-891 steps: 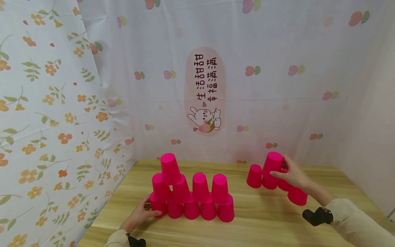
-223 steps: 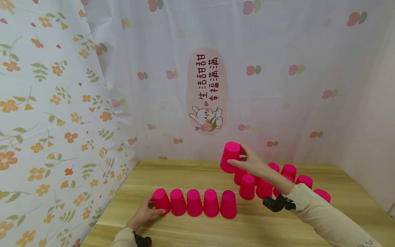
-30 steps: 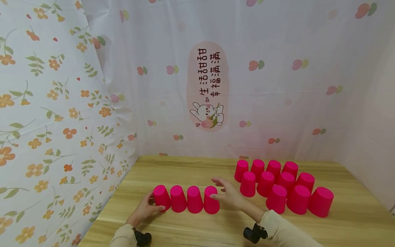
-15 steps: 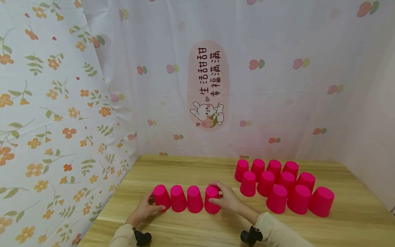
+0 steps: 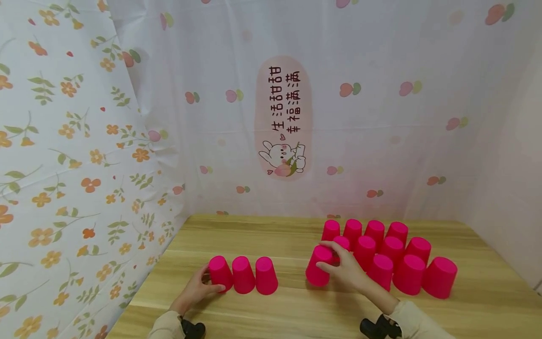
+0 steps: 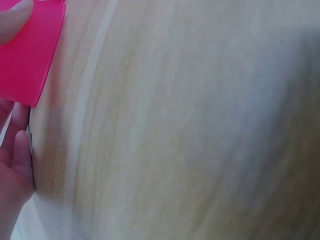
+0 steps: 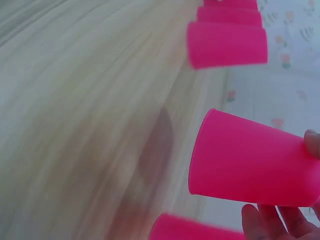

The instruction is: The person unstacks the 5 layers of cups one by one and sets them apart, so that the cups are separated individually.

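Observation:
My right hand [image 5: 349, 269] grips an upside-down pink cup [image 5: 318, 267] between thumb and fingers, slightly tilted. The right wrist view shows that held cup [image 7: 250, 162] raised off the table, its shadow apart from it. On the left, my left hand [image 5: 195, 289] curls thumb and fingers round the leftmost cup [image 5: 220, 274] of a short row. Two more upside-down cups stand beside it, a middle cup [image 5: 243, 275] and a right-hand cup [image 5: 266, 276]. In the left wrist view, only part of the left hand's cup [image 6: 27, 60] shows.
Several upside-down pink cups [image 5: 410, 275] stand in rows on the right of the wooden table [image 5: 254, 235]; my right hand and its cup partly cover some. A patterned curtain [image 5: 211, 155] hangs behind, and a floral one [image 5: 106, 188] on the left.
My right hand took the row's rightmost cup and carried it right, leaving three. Earlier, cups stood stacked in tiers on the left; more now stand at right. My left hand stays put.

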A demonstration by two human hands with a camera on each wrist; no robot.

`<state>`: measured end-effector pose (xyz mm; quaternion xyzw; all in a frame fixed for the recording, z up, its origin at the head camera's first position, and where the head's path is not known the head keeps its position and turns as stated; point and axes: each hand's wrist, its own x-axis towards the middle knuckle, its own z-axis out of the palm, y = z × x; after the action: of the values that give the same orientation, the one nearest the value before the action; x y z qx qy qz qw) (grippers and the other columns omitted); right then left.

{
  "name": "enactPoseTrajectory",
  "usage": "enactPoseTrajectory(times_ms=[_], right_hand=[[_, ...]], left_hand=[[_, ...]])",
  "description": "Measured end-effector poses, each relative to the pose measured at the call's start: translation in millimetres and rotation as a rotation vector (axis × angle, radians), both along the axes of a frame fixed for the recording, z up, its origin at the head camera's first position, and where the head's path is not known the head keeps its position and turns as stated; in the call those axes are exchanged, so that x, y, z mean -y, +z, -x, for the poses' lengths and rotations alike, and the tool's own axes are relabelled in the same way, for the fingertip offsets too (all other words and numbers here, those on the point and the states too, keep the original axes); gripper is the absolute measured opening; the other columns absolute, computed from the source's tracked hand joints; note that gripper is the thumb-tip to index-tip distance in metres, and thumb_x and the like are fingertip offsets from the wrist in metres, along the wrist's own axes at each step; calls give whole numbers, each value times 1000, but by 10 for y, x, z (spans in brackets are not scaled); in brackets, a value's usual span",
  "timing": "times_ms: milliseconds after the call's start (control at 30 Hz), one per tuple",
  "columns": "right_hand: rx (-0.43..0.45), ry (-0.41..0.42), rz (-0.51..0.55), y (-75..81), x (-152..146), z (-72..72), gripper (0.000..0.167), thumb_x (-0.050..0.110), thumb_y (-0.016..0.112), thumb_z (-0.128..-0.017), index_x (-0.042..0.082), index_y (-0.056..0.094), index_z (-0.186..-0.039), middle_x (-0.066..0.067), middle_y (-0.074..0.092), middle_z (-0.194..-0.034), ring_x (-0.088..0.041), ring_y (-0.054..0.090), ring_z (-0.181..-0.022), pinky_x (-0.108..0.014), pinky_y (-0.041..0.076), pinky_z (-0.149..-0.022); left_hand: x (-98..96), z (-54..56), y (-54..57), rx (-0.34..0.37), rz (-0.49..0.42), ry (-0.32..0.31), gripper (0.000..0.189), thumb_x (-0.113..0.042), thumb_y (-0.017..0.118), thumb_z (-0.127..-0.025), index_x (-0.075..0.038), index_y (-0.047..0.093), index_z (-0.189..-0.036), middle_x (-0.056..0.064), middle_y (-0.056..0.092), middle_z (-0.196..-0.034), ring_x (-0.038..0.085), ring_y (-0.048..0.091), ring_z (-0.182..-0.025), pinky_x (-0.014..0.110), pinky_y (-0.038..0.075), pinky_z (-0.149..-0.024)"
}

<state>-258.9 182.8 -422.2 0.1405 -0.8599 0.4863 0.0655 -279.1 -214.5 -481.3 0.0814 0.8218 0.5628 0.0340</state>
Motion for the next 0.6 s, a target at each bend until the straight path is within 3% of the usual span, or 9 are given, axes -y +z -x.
enactPoseTrajectory(times_ms=[300, 500, 600], right_hand=[[-11, -118, -129, -53, -385, -156, 53, 17, 73, -72, 3, 50, -117, -10, 58, -99, -21, 55, -84, -27, 48, -66], [-51, -177, -226, -98, -455, -209, 52, 14, 74, -71, 1, 50, -116, -9, 58, -96, -17, 52, -78, -24, 46, -62], [-57, -188, -234, -115, -460, -214, 52, 13, 73, -71, 0, 50, -116, -5, 57, -86, -15, 49, -70, -23, 44, -58]], left_hand=[[-1, -32, -14, 4, 24, 33, 64, -6, 74, -69, 6, 41, -123, 15, 53, -106, 28, 53, -95, 38, 43, -81], [-12, -23, -18, -3, 24, 40, 64, -6, 75, -69, 6, 42, -122, 14, 53, -105, 28, 53, -95, 38, 42, -81], [-12, -11, -27, -9, 26, 32, 64, -7, 75, -69, 6, 42, -122, 15, 53, -106, 29, 53, -96, 40, 42, -82]])
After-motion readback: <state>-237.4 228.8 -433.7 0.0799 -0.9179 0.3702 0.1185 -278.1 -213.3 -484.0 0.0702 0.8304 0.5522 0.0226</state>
